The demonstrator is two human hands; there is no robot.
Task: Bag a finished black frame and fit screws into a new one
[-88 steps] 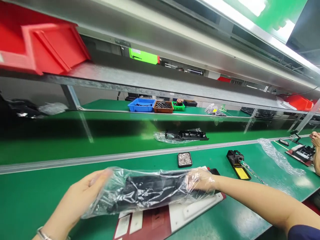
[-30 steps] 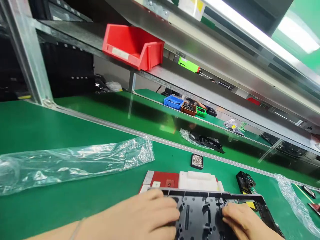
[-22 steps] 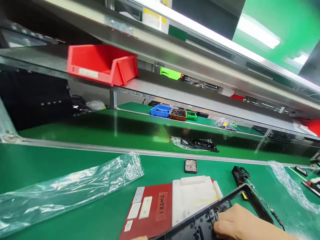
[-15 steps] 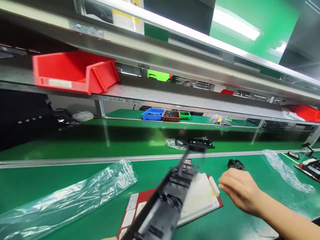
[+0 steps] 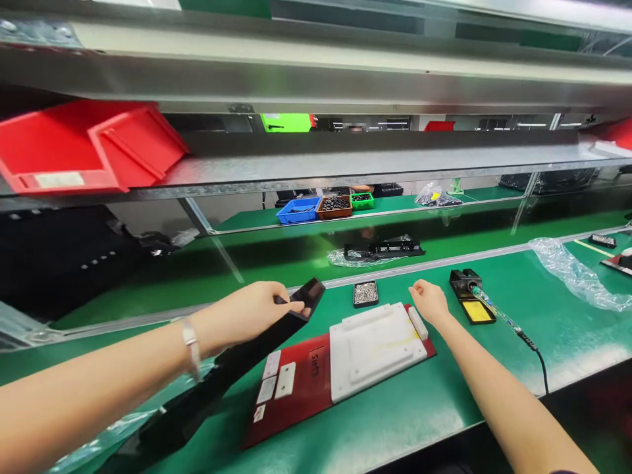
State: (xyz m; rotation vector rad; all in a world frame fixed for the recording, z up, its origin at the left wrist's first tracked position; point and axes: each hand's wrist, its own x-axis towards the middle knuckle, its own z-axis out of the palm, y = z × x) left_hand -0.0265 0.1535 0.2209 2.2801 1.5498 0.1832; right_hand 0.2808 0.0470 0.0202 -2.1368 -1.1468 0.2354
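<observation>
My left hand (image 5: 257,313) grips a long black plastic part (image 5: 217,378) near its upper end; the part slants down to the lower left, above the bench. My right hand (image 5: 427,299) hovers by the right end of the fixture, fingers curled together; whatever they hold, if anything, is hidden. Between and below the hands lies a dark red board (image 5: 301,411) with a white fixture block (image 5: 380,349) on it. Behind the block is a small black tray (image 5: 365,294) of tiny metal pieces, probably screws.
Right of my right hand, a soldering iron (image 5: 498,313) rests in a black holder (image 5: 464,282) with a yellow sponge (image 5: 477,311). Clear plastic film (image 5: 577,276) lies farther right. A black part (image 5: 385,248) on film sits beyond the rail. A red bin (image 5: 133,148) stands on the shelf.
The view has tilted down and shifted. The black part has swung from the front of the fixture to the left, and my left hand has come into full view. My right hand has moved left, above the fixture's edge.
</observation>
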